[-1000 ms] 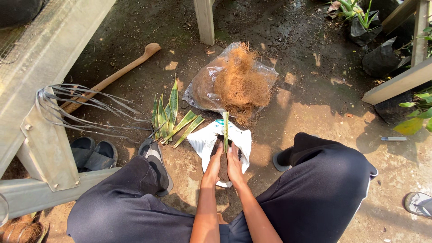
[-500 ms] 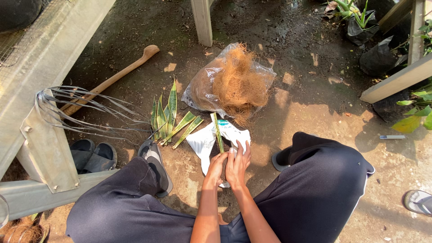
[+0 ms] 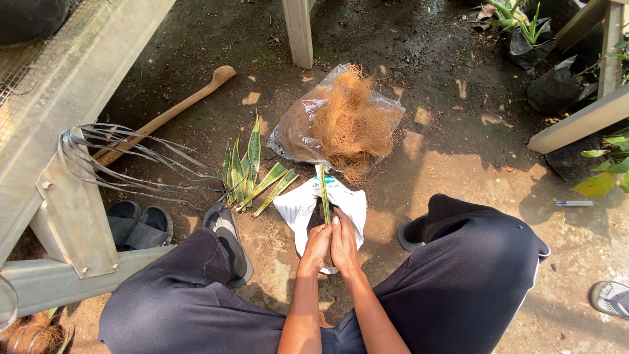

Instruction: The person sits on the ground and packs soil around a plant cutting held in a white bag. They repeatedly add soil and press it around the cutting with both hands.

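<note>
I see left hand [image 3: 316, 244] and right hand [image 3: 343, 237] both clenched round base of green leaf cutting [image 3: 324, 191] — white bag [image 3: 299, 208] beneath, coconut fibre [image 3: 347, 124] beyond.

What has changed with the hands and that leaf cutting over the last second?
Both hands, the left hand and right hand, have kept hold of the leaf cutting over the white bag. The cutting has tilted slightly leftward at its tip, and the hands have closed together around its base. The loose leaf cuttings, the bag of brown fibre and the wooden handle stayed put.
</note>
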`<control>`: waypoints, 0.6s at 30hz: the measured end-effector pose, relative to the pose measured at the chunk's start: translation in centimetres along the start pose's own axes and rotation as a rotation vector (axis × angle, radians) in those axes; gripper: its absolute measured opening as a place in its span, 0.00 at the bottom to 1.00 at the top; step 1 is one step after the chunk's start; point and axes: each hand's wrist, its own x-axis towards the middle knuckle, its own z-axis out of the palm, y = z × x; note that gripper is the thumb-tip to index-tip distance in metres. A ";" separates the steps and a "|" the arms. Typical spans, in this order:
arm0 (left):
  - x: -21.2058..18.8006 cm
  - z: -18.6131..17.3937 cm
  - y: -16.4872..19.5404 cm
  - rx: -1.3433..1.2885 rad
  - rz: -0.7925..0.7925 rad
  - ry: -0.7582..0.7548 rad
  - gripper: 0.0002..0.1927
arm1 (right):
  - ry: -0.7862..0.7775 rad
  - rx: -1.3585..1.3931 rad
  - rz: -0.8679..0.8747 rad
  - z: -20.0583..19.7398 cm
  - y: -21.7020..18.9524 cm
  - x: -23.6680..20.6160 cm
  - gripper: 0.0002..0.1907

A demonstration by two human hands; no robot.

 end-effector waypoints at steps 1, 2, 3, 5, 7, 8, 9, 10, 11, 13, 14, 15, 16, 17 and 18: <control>0.0 -0.1 0.0 0.008 -0.010 0.009 0.23 | -0.012 0.011 0.023 0.0 0.0 0.1 0.27; -0.1 -0.1 -0.1 0.016 -0.019 0.018 0.22 | -0.024 0.023 0.046 0.0 -0.1 0.1 0.27; 0.0 -0.1 0.0 0.023 -0.027 0.029 0.22 | -0.036 0.034 0.067 0.0 -0.1 0.2 0.28; -0.1 -0.2 0.1 0.022 -0.018 0.022 0.21 | -0.040 0.038 0.078 0.0 -0.1 0.3 0.28; -0.3 -0.2 0.2 0.028 -0.011 0.014 0.21 | -0.049 0.054 0.091 0.0 0.0 0.3 0.28; -0.3 -0.1 0.3 0.034 -0.005 0.012 0.21 | -0.057 0.069 0.094 -0.1 0.0 0.3 0.29; -0.3 -0.1 0.4 0.039 0.002 0.012 0.22 | -0.066 0.085 0.096 0.0 0.0 0.3 0.29; -0.4 0.0 0.4 0.014 0.014 -0.002 0.22 | -0.071 0.092 0.095 -0.1 0.1 0.3 0.29; -0.4 0.0 0.5 -0.011 0.026 -0.016 0.22 | -0.075 0.098 0.094 -0.1 0.1 0.4 0.29; -0.5 0.1 0.6 -0.008 0.040 -0.020 0.22 | -0.077 0.094 0.098 -0.1 0.1 0.5 0.29; -0.6 0.2 0.7 0.019 0.043 -0.008 0.22 | -0.078 0.082 0.101 -0.1 0.1 0.5 0.29; -0.7 0.2 0.8 0.047 0.047 0.005 0.22 | -0.078 0.071 0.104 -0.1 0.2 0.5 0.28; -0.8 0.2 0.8 0.070 0.035 0.012 0.22 | -0.081 0.068 0.087 -0.1 0.2 0.5 0.28; -0.9 0.2 0.9 0.093 0.023 0.018 0.21 | -0.082 0.063 0.071 -0.1 0.2 0.5 0.28; -0.9 0.2 0.9 0.116 0.011 0.023 0.21 | -0.084 0.058 0.055 -0.2 0.2 0.5 0.28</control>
